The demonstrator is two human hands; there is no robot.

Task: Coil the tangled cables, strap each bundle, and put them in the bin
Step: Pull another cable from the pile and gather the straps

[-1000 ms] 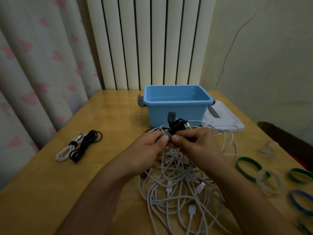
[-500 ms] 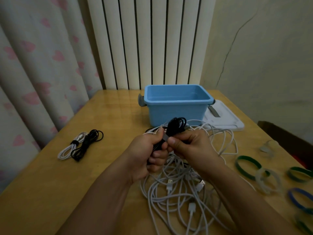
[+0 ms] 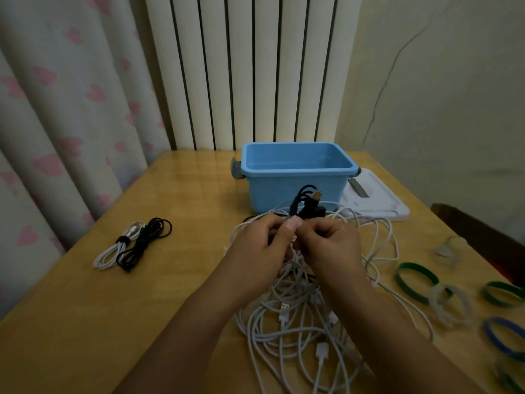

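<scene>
Black cable bundle (image 3: 305,204) held up just in front of the blue bin (image 3: 295,177), above the white tangle (image 3: 306,317); left hand (image 3: 261,251) and right hand (image 3: 326,245) meeting thumb to thumb at its lower end, fingers of both curled and pinched on the coil. Strap probably being closed there, but wrap itself hidden under the fingers, so cannot tell. Judged early-to-middle in the task: two strapped bundles (image 3: 133,245), one white and one black, lying together far left on the table (image 3: 85,322), well apart from the bin and not yet put in. Bulk of white cable loose and knotted under the forearms, several plugs showing. Spare straps (image 3: 416,281) in green, blue and clear loops spread at the right edge, unused. Bin upright, open-topped, visible interior showing nothing inside; near floor hidden by front wall. White lid (image 3: 377,203) flat beside it, right.
</scene>
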